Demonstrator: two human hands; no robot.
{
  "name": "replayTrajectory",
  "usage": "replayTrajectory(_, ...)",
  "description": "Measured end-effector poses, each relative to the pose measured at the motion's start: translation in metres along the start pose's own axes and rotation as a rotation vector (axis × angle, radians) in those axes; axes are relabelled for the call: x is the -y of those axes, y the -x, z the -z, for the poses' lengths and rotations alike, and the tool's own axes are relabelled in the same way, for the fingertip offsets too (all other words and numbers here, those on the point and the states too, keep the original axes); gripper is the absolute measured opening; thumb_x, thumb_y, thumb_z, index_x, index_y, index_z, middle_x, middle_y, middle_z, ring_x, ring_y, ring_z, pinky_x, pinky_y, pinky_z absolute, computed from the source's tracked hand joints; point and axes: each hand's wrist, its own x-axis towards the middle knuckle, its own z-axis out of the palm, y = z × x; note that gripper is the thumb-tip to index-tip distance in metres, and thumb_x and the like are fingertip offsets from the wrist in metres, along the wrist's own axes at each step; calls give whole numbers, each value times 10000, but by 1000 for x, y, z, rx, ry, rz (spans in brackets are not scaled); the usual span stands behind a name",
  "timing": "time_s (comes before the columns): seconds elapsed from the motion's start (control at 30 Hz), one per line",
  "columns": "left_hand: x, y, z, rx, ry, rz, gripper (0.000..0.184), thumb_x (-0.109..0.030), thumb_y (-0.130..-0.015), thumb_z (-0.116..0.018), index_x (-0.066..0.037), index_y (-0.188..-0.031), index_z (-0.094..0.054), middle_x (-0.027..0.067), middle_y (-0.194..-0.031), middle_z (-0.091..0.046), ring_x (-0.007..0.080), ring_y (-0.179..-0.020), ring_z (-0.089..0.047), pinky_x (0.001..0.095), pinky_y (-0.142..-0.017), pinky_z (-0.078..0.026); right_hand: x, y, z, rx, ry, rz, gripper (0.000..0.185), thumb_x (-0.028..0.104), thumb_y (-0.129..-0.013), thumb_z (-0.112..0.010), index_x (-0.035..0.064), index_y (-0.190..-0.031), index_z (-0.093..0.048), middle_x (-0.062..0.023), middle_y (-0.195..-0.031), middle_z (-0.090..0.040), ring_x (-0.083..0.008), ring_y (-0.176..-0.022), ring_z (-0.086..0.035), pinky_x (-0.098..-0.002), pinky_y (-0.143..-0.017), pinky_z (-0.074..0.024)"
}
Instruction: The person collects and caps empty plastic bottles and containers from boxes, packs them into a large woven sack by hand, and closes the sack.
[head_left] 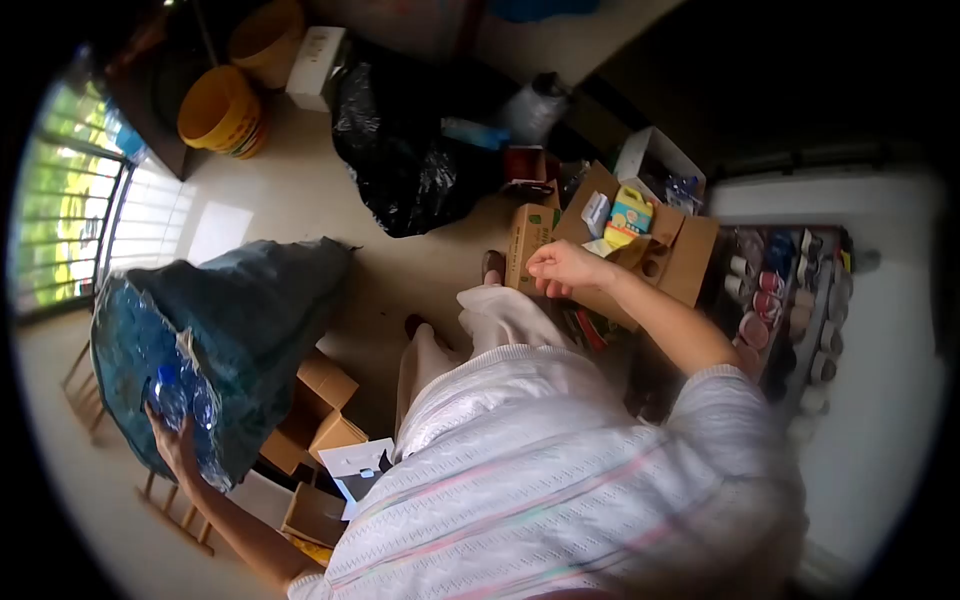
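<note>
The left hand (172, 436) is at the mouth of a large blue-green sack (255, 305), its thumb and fingers closed about the lower end of a clear plastic bottle with a blue cap (170, 398). The step in hand looks to be the handling of this bottle at the opening; any move of it from there calls for a secure hold and room past the crumpled rim, since the thin, smooth plastic could slip or snag. The bottle lies inside the opening, cap pointing away from the palm, with more clear plastic beside it; how deep the contents go cannot be told. The right hand (567, 268) is well apart from the sack, its fingers curled in and the thumb near them, with nothing visible in the grasp. It is over the near edge of an open brown cardboard box (686, 262), which contains a yellow jug with a blue-and-white label (629, 216) and, beside the jug, a small whitish packet (596, 213). Just beyond that box is an open white box (638, 155) with clear, bluish plastic inside. Farther ahead, between the two hands, a glossy black plastic bag (385, 150) slumps on the pale floor (285, 195), its contents hidden. Ahead of the sack, well beyond the left hand, a round yellow bucket (222, 112) stands near a wall.
</note>
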Motion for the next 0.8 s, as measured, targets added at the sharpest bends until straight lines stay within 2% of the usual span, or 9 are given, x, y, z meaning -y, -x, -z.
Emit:
replayTrajectory(0.07, -11, -1, 7, 11, 69, -34, 799, -185, -690, -677, -59, -1372, -281, 218, -1301, -418, 315, -1194, -422, 369, -988, -320, -45, 3, 10, -64, -75, -79, 253, 225, -882, -509, 12, -1008, -558, -84, -809, -628, -127, -597, -594, -225, -449, -433)
replayTrajectory(0.1, -3, -11, 3, -101, -95, -187, 776, -217, -711, -678, -62, -1367, -294, 209, -1319, -404, 322, -1202, -411, 378, -991, -316, -68, 7, 18, -102, -112, -119, 252, 226, -881, -508, 12, -1005, -560, -87, -807, -628, -130, -592, -596, -228, -443, -432)
replayTrajectory(0.17, -46, -21, 11, -218, -171, -324, 690, -221, -753, -655, -72, -1347, -337, 176, -1323, -413, 313, -1197, -418, 390, -977, -332, -111, 14, 34, -153, -171, -192, 259, 225, -875, -507, 14, -1016, -556, -96, -816, -627, -134, -598, -603, -233, -453, -441)
replayTrajectory(0.27, -201, -5, 5, -214, -85, -282, 600, -168, -781, -634, -81, -1319, -384, 138, -1299, -447, 291, -1178, -439, 396, -938, -367, -170, 19, 60, -202, -237, -280, 254, 212, -860, -502, 25, -1023, -555, -105, -834, -621, -135, -609, -605, -246, -466, -453)
replayTrajectory(0.37, -321, 8, -46, -52, 120, -570, 543, -84, -785, -610, -85, -1293, -416, 117, -1245, -490, 265, -1148, -467, 389, -897, -396, -220, 20, 89, -276, -291, -301, 236, 210, -858, -495, 32, -997, -564, -99, -819, -620, -132, -602, -602, -242, -451, -446)
replayTrajectory(0.47, -448, 35, -149, 256, 159, -757, 514, -45, -754, -613, -70, -1244, -460, 113, -1201, -515, 255, -1123, -484, 375, -888, -400, -265, 33, 138, -375, -365, -272, 219, 177, -856, -524, 0, -971, -581, -86, -772, -627, -128, -540, -595, -245, -396, -426)
replayTrajectory(0.57, -538, 70, -223, 516, 101, -918, 492, -47, -705, -631, -46, -1182, -508, 128, -1166, -533, 282, -1095, -498, 357, -903, -401, -291, 43, 173, -452, -350, -313, 194, 162, -847, -537, 0, -938, -592, -70, -748, -624, -119, -545, -591, -241, -394, -420)
replayTrajectory(0.7, -640, 136, -324, 771, 148, -1309, 433, -67, -677, -646, -47, -1100, -558, 147, -1105, -560, 328, -1033, -511, 368, -887, -415, -330, 44, 214, -582, -389, -348, 184, 126, -840, -535, 11, -977, -577, -53, -759, -618, -106, -539, -578, -232, -423, -438)
replayTrajectory(0.8, -692, 189, -395, 967, 127, -1395, 414, -127, -691, -647, -64, -1092, -566, 140, -1071, -575, 314, -991, -537, 371, -860, -426, -360, 33, 237, -704, -423, -295, 231, 145, -816, -586, -1, -994, -578, -67, -756, -622, -131, -550, -580, -263, -509, -469)
